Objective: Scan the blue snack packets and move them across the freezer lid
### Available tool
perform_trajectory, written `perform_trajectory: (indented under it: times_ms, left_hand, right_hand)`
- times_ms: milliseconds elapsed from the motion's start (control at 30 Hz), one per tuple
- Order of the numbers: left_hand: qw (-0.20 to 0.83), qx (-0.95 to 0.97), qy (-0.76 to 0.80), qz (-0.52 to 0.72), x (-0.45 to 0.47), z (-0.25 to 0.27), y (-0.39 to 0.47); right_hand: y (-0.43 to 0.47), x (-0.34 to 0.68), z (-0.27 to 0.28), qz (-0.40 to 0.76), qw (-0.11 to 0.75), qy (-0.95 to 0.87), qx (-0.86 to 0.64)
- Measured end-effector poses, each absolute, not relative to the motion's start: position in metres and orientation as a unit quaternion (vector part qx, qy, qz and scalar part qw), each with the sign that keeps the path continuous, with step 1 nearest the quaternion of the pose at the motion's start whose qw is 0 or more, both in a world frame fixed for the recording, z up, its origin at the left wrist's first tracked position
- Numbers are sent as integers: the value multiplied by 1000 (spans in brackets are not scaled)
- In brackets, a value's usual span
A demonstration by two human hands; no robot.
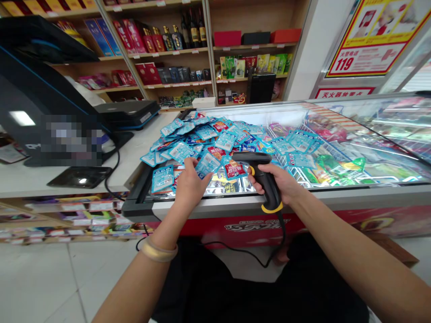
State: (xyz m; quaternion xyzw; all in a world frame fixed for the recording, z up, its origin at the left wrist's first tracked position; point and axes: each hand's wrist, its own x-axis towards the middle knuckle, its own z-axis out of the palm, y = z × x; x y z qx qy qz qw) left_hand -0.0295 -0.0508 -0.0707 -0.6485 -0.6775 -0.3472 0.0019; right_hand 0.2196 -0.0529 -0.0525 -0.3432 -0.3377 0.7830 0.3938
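My right hand (278, 181) is wrapped round the grip of a black and yellow barcode scanner (269, 184), its head pointing left over the packets. A cable runs from the base of its handle. My left hand (190, 184), with a gold bangle on the wrist, is closed at the lower left edge of a light blue snack packet (208, 164). That packet lies at the front of a heaped pile of blue packets (182, 151), some with red or dark blue panels. Below the scanner's head rests a packet with a red panel (234, 170).
The pile sits on the glass top of a chest freezer (336, 190), with wire baskets inside. More blue packets (299, 141) lie to the right. At left, a counter (134, 143) carries a dark terminal (50, 89) and a black scale (129, 112). Stocked shelves (175, 51) stand behind.
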Motion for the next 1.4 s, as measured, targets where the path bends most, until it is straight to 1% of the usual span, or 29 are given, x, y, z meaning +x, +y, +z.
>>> perform_trajectory:
  times_ms: [133, 267, 367, 467, 733, 933, 1033, 1200, 1400]
  left_hand:
    - [-27, -666, -613, -424, -33, -70, -52]
    - [-57, -683, -574, -448, -35, -72, -51]
    - [-59, -698, -563, -438, -34, -72, -51]
    - [-39, -709, -566, -419, -33, -71, -52]
    - [-36, -721, -569, -394, -33, -72, -53]
    - [-33, -723, -563, -398, -34, -74, -52]
    - [-50, -711, -570, -410, -35, -73, -52]
    - [-84, -683, -572, -445, -13, -62, -46]
    - [-168, -725, -472, -472, 76, -49, -17]
  right_hand:
    - [-56, 220, -54, 778, 392, -367, -328]
    - [-60, 219, -58, 774, 398, -412, -271]
    - [-63, 214, -59, 771, 396, -432, -248]
    - [-64, 210, -58, 766, 393, -449, -241]
    - [-63, 206, -57, 755, 393, -459, -255]
    - [-62, 206, -61, 756, 391, -458, -257]
    - [-60, 207, -62, 764, 396, -450, -238]
    - [-54, 226, -57, 757, 445, -414, -241]
    - [-48, 287, -46, 708, 513, -376, -306]
